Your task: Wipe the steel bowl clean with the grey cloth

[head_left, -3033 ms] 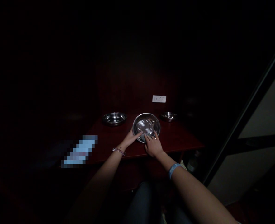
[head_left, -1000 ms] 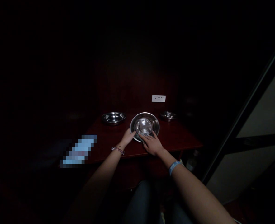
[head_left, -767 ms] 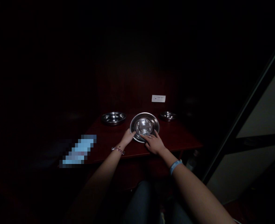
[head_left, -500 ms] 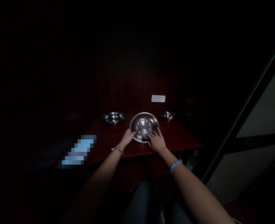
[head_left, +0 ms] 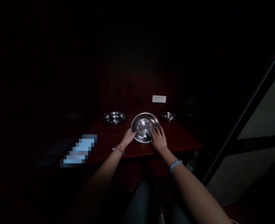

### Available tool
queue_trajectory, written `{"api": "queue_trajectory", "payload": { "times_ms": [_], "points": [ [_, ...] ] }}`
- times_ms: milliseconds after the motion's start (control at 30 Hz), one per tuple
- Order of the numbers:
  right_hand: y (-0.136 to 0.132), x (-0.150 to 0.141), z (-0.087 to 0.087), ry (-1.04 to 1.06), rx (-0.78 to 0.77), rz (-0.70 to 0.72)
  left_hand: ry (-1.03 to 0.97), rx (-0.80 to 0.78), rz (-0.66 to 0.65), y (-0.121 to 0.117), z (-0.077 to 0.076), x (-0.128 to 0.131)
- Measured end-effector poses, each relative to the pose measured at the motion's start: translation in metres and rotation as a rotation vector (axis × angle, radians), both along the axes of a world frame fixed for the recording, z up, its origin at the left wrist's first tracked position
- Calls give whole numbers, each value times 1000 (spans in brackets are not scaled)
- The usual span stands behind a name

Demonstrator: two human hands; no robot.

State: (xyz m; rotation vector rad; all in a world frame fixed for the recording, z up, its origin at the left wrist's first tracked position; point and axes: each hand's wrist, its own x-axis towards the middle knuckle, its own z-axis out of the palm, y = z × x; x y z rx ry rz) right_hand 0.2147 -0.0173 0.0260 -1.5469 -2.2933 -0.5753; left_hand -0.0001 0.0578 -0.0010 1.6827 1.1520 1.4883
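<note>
A shiny metal basin (head_left: 144, 126) is tilted up toward me over the dark red table. My left hand (head_left: 129, 137) grips its lower left rim, thumb on the inside and fingers hidden behind. Inside the basin at the lower right, my right hand (head_left: 158, 139) presses a small grey cloth (head_left: 149, 133) against the wall. The fingers cover most of that cloth, so its exact kind is hard to make out. Around the basin's flat bottom runs a ring of small bright marks.
On the table (head_left: 177, 137), a wide metal dish (head_left: 114, 118) stands at the back left and a smaller one (head_left: 168, 116) at the back right. A white socket panel (head_left: 159, 99) is on the wall. A blurred-out bright patch (head_left: 80, 150) lies left; a bottle (head_left: 192, 162) stands below right.
My right hand has slid the grey cloth from the basin's lower middle to its right side. My left hand keeps its grip on the rim.
</note>
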Motion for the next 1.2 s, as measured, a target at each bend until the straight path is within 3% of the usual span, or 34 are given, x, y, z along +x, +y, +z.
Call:
{"api": "queue_trajectory", "payload": {
  "times_ms": [633, 1200],
  "points": [
    [-16, -27, -5, 116, -243, 129, -25, -10, 11, -1, 0, 0],
    [-7, -21, -5, 355, -397, 274, 4, -24, 20, -6, 3, 0]
  ]
}}
